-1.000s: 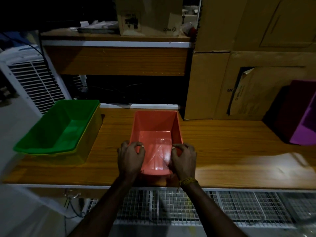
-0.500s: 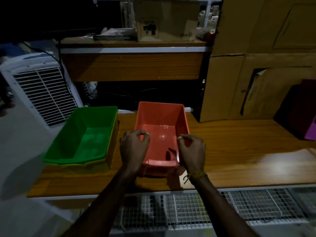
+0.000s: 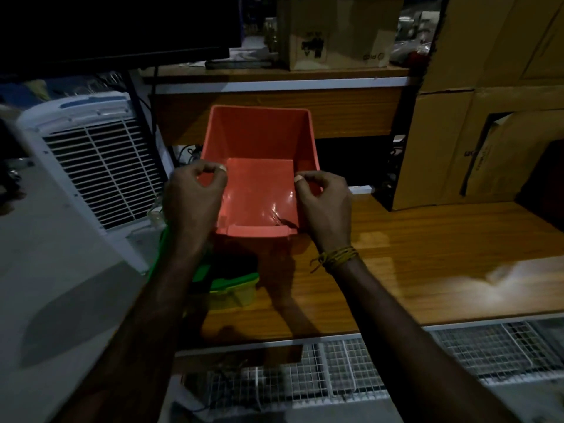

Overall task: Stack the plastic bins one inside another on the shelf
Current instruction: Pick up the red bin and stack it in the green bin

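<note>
Fingers [image 3: 213, 170] of both hands pinch the orange bin's [image 3: 259, 190] side rims.
Bin's now lifted off the shelf [image 3: 427, 239], over the green bin [image 3: 235, 280]; nesting comes next.

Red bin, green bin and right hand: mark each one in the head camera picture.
red bin [image 3: 259, 190]: head view, on its inside floor.
green bin [image 3: 235, 281]: head view, on its near rim corner, below the red bin.
right hand [image 3: 328, 206]: head view, on the back of the hand.

Yellow-green thread band [image 3: 335, 257], bare forearms
</note>
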Available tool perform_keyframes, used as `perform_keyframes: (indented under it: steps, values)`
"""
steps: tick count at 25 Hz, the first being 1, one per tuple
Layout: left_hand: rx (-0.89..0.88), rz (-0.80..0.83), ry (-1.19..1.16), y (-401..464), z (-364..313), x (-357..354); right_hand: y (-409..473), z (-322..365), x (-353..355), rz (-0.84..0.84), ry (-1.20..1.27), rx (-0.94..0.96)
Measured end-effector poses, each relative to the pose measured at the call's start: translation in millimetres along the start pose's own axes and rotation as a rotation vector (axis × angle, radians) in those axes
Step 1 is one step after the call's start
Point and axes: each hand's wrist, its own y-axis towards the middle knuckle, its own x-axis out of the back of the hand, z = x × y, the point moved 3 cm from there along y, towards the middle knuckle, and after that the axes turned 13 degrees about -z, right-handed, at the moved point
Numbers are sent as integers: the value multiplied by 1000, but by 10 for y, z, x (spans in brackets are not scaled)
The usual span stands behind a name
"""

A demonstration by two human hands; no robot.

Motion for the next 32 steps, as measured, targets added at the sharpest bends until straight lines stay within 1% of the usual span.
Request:
perform_keyframes:
  steps: [4,9,19,25,32]
  values:
    - [11,-62,15,310,329,314,-168,276,-471,49,21,29]
    - [57,-75,97,373,612,495,-379,317,-803,104,24,-10]
    - [123,-5,154,340,1015,397,-541,213,-999,166,16,-39]
    - [139,8,168,388,1160,424,-562,292,-1099,209,20,-27]
    - [166,94,211,384,1346,369,-730,69,-1197,272,-71,-58]
